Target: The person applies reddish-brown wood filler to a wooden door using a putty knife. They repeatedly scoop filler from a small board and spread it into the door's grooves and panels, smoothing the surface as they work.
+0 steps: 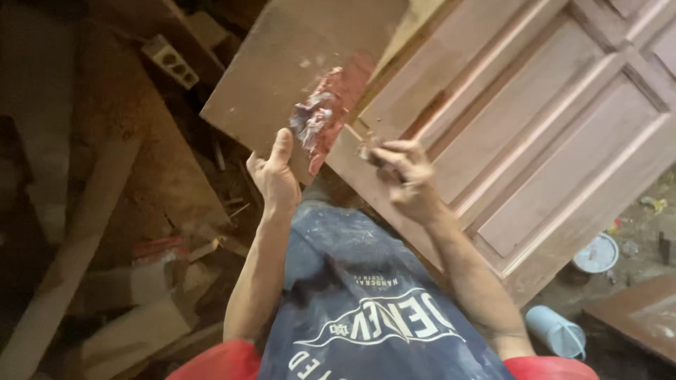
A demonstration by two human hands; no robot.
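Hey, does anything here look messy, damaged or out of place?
The flat board held by the left hand carries a smeared reddish and whitish putty blob at its edge. Offcut planks lie jumbled on the floor.

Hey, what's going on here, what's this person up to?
A person stands at a panelled wooden door. The left hand holds a flat board loaded with reddish filler. The right hand presses a small tool, mostly hidden by the fingers, against the door's edge. Scrap wood lies on the floor to the left.
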